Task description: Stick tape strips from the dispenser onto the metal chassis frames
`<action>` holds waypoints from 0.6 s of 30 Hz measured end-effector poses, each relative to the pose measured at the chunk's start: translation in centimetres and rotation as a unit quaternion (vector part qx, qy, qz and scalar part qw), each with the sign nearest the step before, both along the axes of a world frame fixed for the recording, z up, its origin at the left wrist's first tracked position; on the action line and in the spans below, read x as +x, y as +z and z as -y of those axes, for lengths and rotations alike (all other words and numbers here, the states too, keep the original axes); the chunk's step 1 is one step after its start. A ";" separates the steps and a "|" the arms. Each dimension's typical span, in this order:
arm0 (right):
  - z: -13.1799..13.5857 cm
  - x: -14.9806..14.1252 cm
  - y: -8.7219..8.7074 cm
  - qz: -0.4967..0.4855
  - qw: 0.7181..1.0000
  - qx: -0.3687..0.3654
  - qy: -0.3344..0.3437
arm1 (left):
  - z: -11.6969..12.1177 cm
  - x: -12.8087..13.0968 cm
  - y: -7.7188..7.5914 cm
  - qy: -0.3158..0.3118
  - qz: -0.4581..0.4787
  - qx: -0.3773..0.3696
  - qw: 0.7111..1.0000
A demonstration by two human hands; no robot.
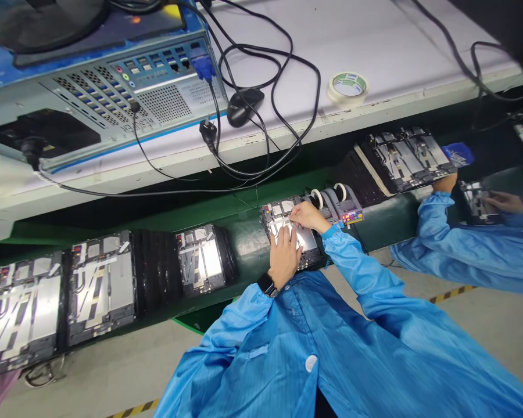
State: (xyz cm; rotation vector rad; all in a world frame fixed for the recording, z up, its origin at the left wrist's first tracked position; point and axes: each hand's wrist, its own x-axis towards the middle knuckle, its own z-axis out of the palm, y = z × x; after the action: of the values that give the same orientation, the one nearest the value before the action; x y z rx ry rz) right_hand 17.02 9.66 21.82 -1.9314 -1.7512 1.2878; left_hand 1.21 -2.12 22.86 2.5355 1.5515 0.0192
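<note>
In front of me an opened tablet-like electronic device (307, 239) lies on the green bench, its silver plate and inner parts exposed. My left hand (284, 255), with a dark watch at the wrist, rests flat on the device with fingers stretched out. At its upper part is my right hand (310, 216), thumb and fingers pinched together near a white strip (280, 222). What the pinch holds, if anything, is too small to make out. Just right of the device stands a grey tape dispenser (351, 203) with white rolls and a lit red display.
Stacks of similar opened devices (200, 258) stand to the left, with another stack (403, 157) to the right. Co-workers' blue sleeves (444, 232) reach in at right. A shelf (253, 142) above carries a computer case (157, 87), a mouse (244, 107), cables and a tape roll (349, 85).
</note>
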 end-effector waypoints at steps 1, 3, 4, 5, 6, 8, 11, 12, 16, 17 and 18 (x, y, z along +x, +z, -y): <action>0.0 0.0 0.0 0.004 1.000 0.002 0.000 | 0.0 0.0 0.0 0.000 -0.002 -0.001 1.000; 0.0 -0.1 0.1 0.009 1.000 0.006 0.002 | 0.0 0.1 -0.1 -0.001 -0.006 -0.001 1.000; 0.0 0.0 0.1 0.010 1.000 0.007 0.005 | -0.1 0.1 0.0 -0.003 -0.008 -0.002 1.000; 0.0 0.0 0.1 0.010 1.000 0.007 0.007 | -0.1 0.1 0.0 -0.005 -0.010 -0.004 1.000; 0.0 0.0 0.1 0.010 1.000 0.006 0.009 | -0.1 0.1 0.0 -0.007 -0.011 -0.006 1.000; -0.1 0.0 0.1 0.010 1.000 0.003 0.010 | -0.2 0.1 0.0 -0.009 -0.014 -0.012 1.000; -0.2 0.0 0.3 0.009 1.000 -0.003 0.010 | -0.2 0.1 0.0 -0.009 -0.016 -0.015 1.000; -0.2 0.1 0.3 0.008 1.000 -0.005 0.012 | -0.2 0.1 0.0 -0.009 -0.017 -0.015 1.000; -0.2 0.1 0.4 0.001 1.000 -0.008 0.012 | -0.1 0.2 -0.1 -0.004 -0.017 -0.017 1.000; -0.2 0.1 0.4 -0.001 1.000 -0.008 0.011 | 0.0 0.2 -0.2 -0.004 -0.016 -0.018 1.000; -0.2 0.1 0.4 -0.004 1.000 -0.007 0.011 | 0.0 0.2 -0.2 -0.004 -0.016 -0.018 1.000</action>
State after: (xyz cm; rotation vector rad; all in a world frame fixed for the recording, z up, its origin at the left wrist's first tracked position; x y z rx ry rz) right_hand 17.13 9.88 22.20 -1.9164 -1.7706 1.3159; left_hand 1.39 -2.10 22.65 2.5260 1.5388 -0.0493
